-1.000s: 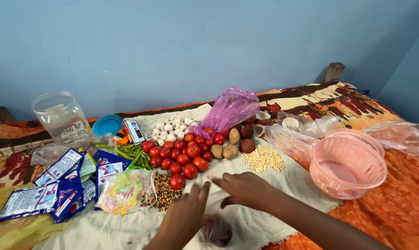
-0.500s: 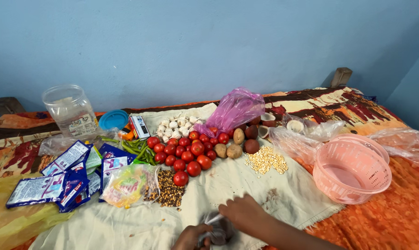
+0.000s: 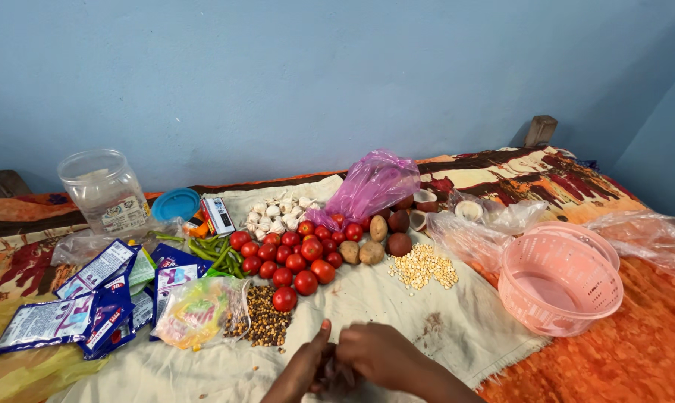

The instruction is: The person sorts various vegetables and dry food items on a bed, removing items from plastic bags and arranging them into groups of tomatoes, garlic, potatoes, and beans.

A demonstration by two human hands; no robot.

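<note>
Hands meet low on the cloth [image 3: 397, 298]: left hand [image 3: 302, 371] and right hand [image 3: 376, 356] pinch a small bag [image 3: 330, 369]; grip cannot be judged. Work gently.

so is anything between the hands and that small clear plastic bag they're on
Nothing visible: the left hand and right hand both already touch the small clear plastic bag, bunched between them on the white cloth.

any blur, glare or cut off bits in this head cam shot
Head view: lighting is soft and even, with only faint shadows under the tomatoes. The clear plastic jar and the clear bags show mild sheen, no harsh glare. The left hand and right hand sit at the bottom edge, slightly soft, with the arms cropped. Wide-angle bending is slight.
</note>
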